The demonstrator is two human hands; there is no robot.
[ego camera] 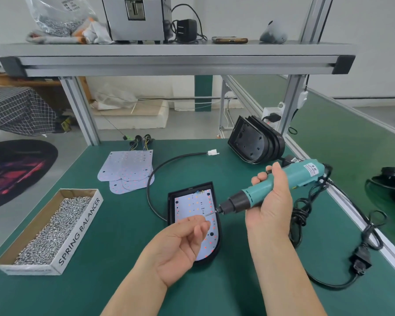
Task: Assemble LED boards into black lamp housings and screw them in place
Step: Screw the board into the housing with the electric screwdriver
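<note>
Housing (172, 201) lies flat mid-tabletop (100, 281) with the LED board (192, 202) seated inside. Right grip (271, 201) is clamped on the screwdriver (283, 179), whose bit (211, 213) is over the board. Left grip (180, 242), palm up and fingers curled, meets the bit tip. Whether it pinches a screw cannot be told. Screw box (78, 236) lies to the left, spare boards (128, 169) behind it.

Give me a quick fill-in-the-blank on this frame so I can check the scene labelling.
The right hand grips a teal electric ____. The cardboard box printed SPRING BALANCER holds loose ____. The LED board partly under the left hand sits in a ____ housing.
Missing words: screwdriver; screws; black.
</note>
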